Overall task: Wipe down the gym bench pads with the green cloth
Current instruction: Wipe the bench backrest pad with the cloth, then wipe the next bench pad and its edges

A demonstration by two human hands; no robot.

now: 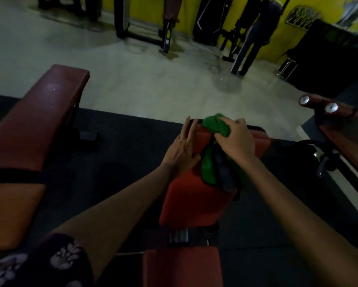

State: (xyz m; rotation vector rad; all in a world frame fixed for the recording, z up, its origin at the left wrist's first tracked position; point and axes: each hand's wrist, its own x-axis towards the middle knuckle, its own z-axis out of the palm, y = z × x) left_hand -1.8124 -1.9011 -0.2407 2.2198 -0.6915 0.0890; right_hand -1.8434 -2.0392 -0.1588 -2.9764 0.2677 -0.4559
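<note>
A red bench back pad (192,201) runs away from me in the middle of the view, with a shorter red seat pad (182,266) nearer to me. My right hand (235,141) grips a bunched green cloth (213,129) at the pad's far end. Part of the cloth hangs down over the pad together with a dark strip of fabric (225,175). My left hand (183,148) lies flat with straight fingers along the pad's left edge, beside the cloth.
A second maroon bench (35,129) stands to the left, and another red machine pad (343,137) with roller ends to the right. Dark rubber matting lies under the benches. Beyond it is pale floor, gym machines along a yellow wall, and a person (254,38) standing at the back.
</note>
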